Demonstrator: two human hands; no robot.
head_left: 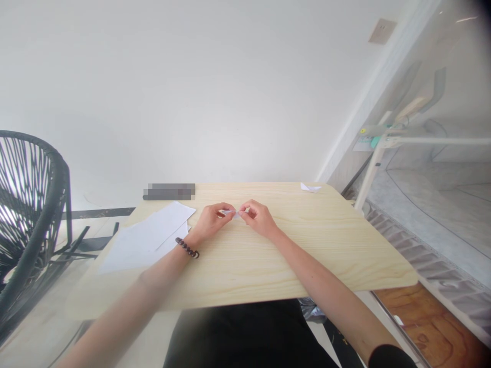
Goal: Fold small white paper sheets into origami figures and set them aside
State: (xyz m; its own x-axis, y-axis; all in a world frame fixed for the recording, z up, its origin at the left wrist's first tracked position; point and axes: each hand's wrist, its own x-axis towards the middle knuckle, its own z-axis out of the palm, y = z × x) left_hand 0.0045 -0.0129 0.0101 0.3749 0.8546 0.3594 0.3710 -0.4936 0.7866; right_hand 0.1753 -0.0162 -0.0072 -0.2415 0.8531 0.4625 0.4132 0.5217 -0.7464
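Between my two hands is a small piece of folded white paper point(237, 213), mostly covered by the fingers. My left hand point(213, 221), with a dark bead bracelet point(187, 248) at its wrist, pinches the paper's left end between thumb and fingers. From the other side my right hand point(258, 217) pinches the right end. Both hands are held just over the middle of the wooden table point(238, 276). How the paper is folded is too small to make out.
White paper sheets point(148, 237) overlap at the table's left. A folded paper boat point(310, 188) sits at the far right edge. A blurred dark object point(169, 192) lies at the back left. A woven chair point(57, 168) stands left; a white-framed rack point(378, 158) is at right.
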